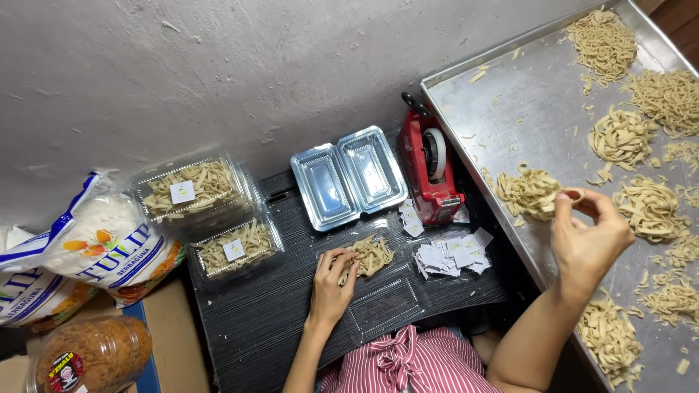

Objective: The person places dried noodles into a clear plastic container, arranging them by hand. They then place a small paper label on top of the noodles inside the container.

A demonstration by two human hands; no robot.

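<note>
— Under the left hand (331,280): pressing down on a small heap of pale noodle strips (373,255) inside an open clear container (382,298) on the dark desk (247,327), fingers curled over the near edge of the heap.

— And off to the right?

— Reaching out over the steel tray (524,109), the right hand (586,236) pinching one strip (571,195) between thumb and forefinger, at the edge of a noodle nest (528,193). Both hands closed on noodles, then, and well apart from each other.

— Lying which way, that strip?

— Running roughly left to right across the fingertips, short, one end poking out toward the nest. Sitting up and to the right of the container, so nearer the right hand by far; the left hand nearer the heap.

— Anything between the hands?

— Sitting there: a pile of small paper labels (451,255), and beyond it a red tape dispenser (431,171). Beyond the left hand, an empty hinged container (349,178) lying open; farther left, two filled, labelled containers (211,211). More nests (648,207) spreading past the right hand across the tray.
</note>
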